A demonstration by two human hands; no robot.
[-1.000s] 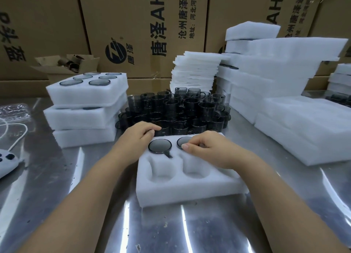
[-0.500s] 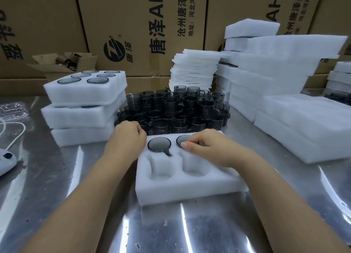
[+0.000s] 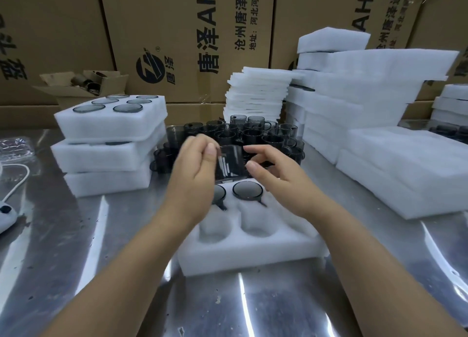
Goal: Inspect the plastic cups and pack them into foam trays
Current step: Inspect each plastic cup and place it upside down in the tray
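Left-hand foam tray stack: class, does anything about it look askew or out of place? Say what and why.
Yes: the top tray sits twisted on the stack, its corners overhanging the middle tray instead of lining up. The cups in it sit level; nothing looks spilled.

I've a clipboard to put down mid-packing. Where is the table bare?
Bare table lies in front of the open foam tray, between the forearms, and left of it, before the stacked filled trays. A narrower strip separates the tray from the right foam slabs. Crowded behind: loose cups, and left hand and right hand holding a cup.
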